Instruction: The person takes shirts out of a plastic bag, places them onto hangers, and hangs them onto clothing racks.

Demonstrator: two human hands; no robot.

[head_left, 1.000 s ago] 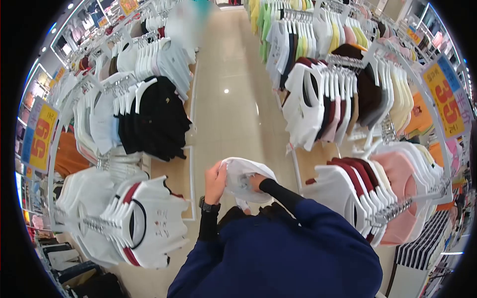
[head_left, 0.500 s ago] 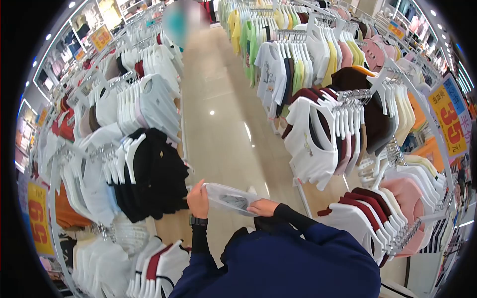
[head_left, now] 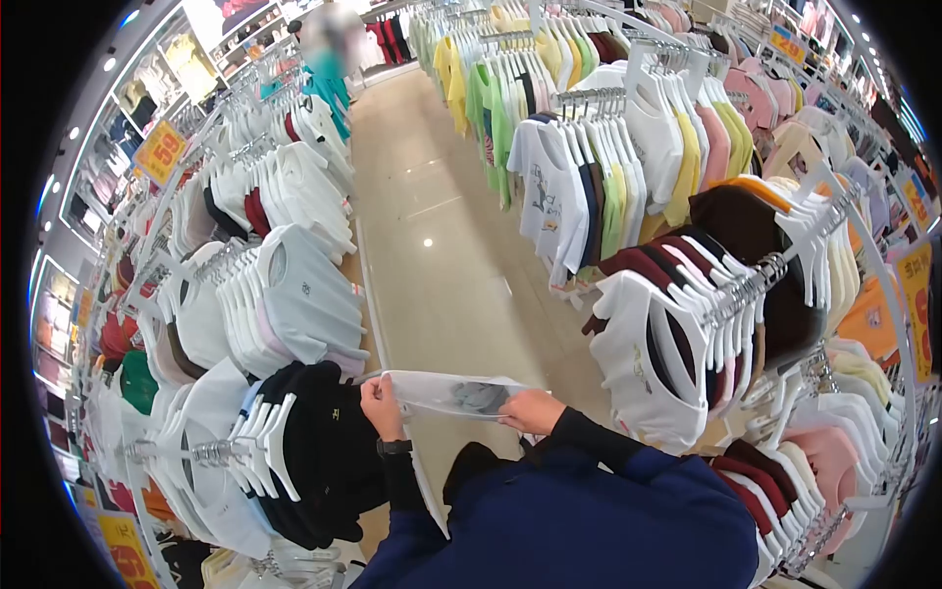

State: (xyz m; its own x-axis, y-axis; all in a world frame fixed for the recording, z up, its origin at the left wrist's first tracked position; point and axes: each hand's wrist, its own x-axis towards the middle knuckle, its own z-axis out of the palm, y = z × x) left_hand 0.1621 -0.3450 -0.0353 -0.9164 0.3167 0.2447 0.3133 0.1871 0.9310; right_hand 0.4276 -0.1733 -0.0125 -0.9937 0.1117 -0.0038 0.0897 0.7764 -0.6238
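A translucent plastic bag (head_left: 437, 391) is stretched level in front of my body, with a folded greyish cloth-like item (head_left: 479, 398) showing through its right half. My left hand (head_left: 384, 408), below which a dark watch (head_left: 394, 447) sits on the wrist, is closed on the bag's left end. At the opposite end, my right hand (head_left: 533, 411) pinches the bag near its lower corner. Black tops (head_left: 329, 442) on white hangers hang just left of my left hand. To the right of my right hand, a white top (head_left: 643, 358) fronts a rack.
Clothes racks line both sides of a shiny tiled aisle (head_left: 417, 206). Farther up the left side stands a person in teal (head_left: 329, 93). Yellow price signs stand on the racks, one reading 59 (head_left: 160, 152). A rack's metal rail (head_left: 751, 285) juts out at right.
My view has shifted, and the racks sit lower in it. The bag is drawn out straighter between my hands, both still holding it. The person in teal shows more fully.
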